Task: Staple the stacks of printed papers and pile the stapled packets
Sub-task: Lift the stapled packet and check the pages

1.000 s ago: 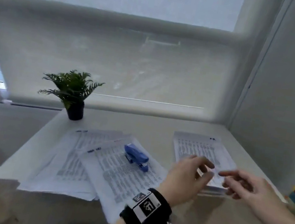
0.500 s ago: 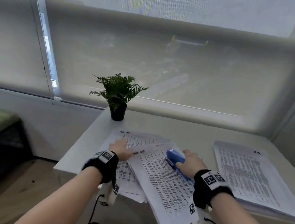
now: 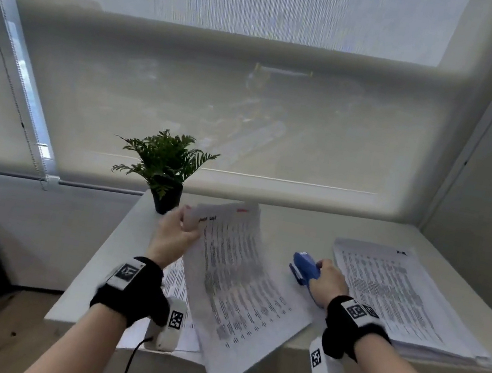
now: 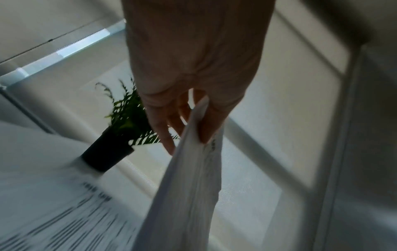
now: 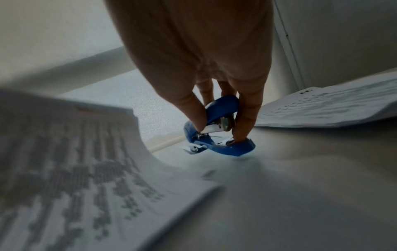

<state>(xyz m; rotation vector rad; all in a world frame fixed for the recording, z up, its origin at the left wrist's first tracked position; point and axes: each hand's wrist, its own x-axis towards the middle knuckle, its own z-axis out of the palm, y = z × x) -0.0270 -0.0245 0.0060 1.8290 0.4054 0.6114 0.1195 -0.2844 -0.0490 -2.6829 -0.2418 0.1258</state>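
- Here we pinch the top corner of a stack of printed papers (image 3: 233,269) with our left hand (image 3: 172,235), thumb on top, and that end is lifted off the white table (image 3: 290,224).
- Our right hand (image 3: 324,282) has its fingers curled around the blue stapler (image 3: 304,267), just above the table, between the two paper lots.
- A thick pile of papers (image 3: 399,295) lies flat on the right.
- More printed sheets (image 3: 175,282) lie under our left wrist.
- A small green plant (image 3: 164,165) in a black pot stands at the back.
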